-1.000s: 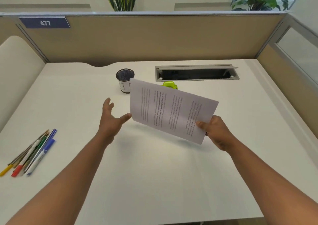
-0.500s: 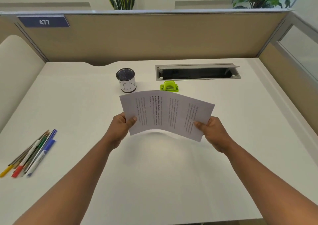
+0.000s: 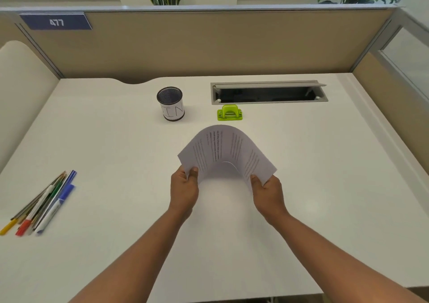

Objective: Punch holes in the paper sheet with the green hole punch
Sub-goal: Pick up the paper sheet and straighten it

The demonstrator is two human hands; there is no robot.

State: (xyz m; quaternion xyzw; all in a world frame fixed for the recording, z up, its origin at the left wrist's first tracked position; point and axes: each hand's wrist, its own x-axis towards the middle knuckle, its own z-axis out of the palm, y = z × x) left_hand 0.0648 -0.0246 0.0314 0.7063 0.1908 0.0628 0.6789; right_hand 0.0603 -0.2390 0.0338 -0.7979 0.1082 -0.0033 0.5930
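A printed paper sheet (image 3: 226, 150) is bent into a high arch above the middle of the white desk (image 3: 232, 244). My left hand (image 3: 184, 190) pinches its near left corner, thumb on top. My right hand (image 3: 269, 193) pinches its near right corner. The two held ends are close together. The green hole punch (image 3: 229, 112) sits on the desk just beyond the sheet, in front of the cable slot, untouched.
A black mesh pen cup (image 3: 171, 103) labelled "IN" stands left of the punch. An open grey cable slot (image 3: 269, 92) runs along the back right. Several pens and markers (image 3: 44, 201) lie at the left edge. Partition walls enclose the desk.
My left hand took hold of the sheet's left end. Both hands then moved toward each other, bowing the flat sheet into a tall arch, and the punch behind it came into view.
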